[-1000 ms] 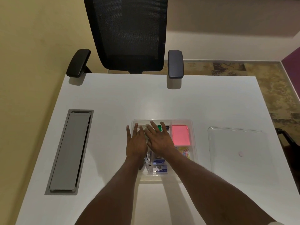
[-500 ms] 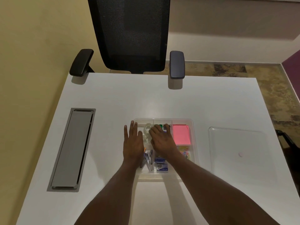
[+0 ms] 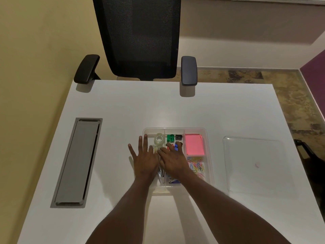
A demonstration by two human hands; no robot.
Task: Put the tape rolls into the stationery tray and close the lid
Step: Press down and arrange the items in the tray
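Observation:
A clear stationery tray (image 3: 208, 138) sits on the white table, uncovered. Two clear tape rolls lie in its far-left compartment: one (image 3: 159, 138) in full view, a second (image 3: 157, 149) partly under my fingers. My left hand (image 3: 145, 159) lies flat with fingers spread over the tray's left edge. My right hand (image 3: 173, 160) rests over the tray's middle, fingertips by the second roll and the coloured clips. The clear lid (image 3: 255, 164) lies flat on the table to the right of the tray.
The tray also holds pink sticky notes (image 3: 194, 144), coloured paper clips (image 3: 197, 166), green clips (image 3: 170, 137) and a staple box (image 3: 173, 181). A grey cable hatch (image 3: 77, 161) is set in the table's left. A black office chair (image 3: 140, 37) stands at the far edge.
Both hands have drawn back toward me, uncovering the tape rolls in the far-left compartment. The left hand has slid a little leftward.

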